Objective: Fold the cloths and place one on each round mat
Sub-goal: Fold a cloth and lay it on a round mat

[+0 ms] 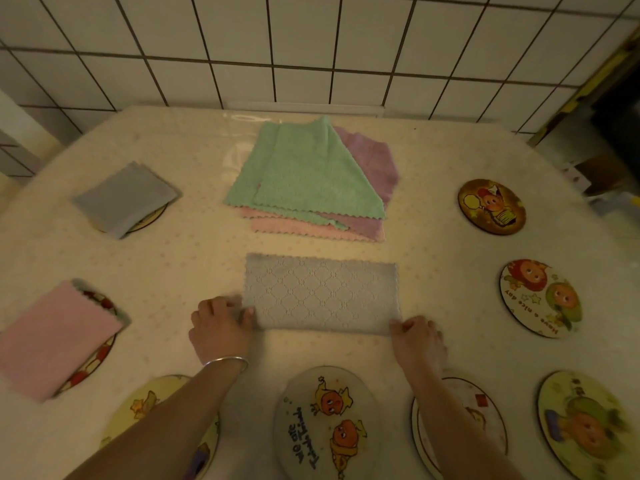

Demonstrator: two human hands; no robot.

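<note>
Both hands pinched the near corners of the grey cloth (322, 294), left hand (220, 329) and right hand (417, 337) at either end; it stretched flat between them. Soft, light and limp, it seemed best gripped at corners. Beyond lay the unfolded pile (308, 178).

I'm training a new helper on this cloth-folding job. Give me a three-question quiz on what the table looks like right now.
1. True or false: the left hand and right hand both hold the grey cloth.
2. How many round mats already carry a folded cloth?
3. Which colour tops the unfolded pile? A pink, B green, C purple.

Key: 1 true. 2 two: the grey folded cloth and the pink folded cloth, both on the left. 3 B.
</note>
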